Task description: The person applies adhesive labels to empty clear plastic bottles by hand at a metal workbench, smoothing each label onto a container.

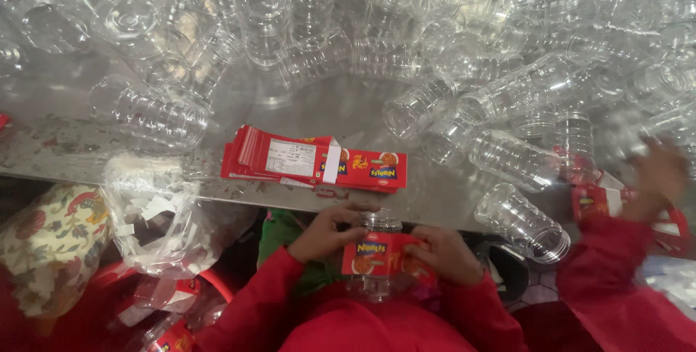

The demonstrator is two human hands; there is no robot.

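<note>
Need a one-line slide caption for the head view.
Both hands, left hand and right hand, press a red label onto a clear plastic jar below a label stack and heaped empty jars.

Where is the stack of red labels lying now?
In the head view, the stack of red labels lies at the centre on the metal table, near its front edge, just beyond the hands.

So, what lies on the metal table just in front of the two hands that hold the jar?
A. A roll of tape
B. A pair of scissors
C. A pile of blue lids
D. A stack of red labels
D: a stack of red labels lies flat on the metal table, just beyond the left hand and right hand, which press a red label onto a clear plastic jar.
</note>
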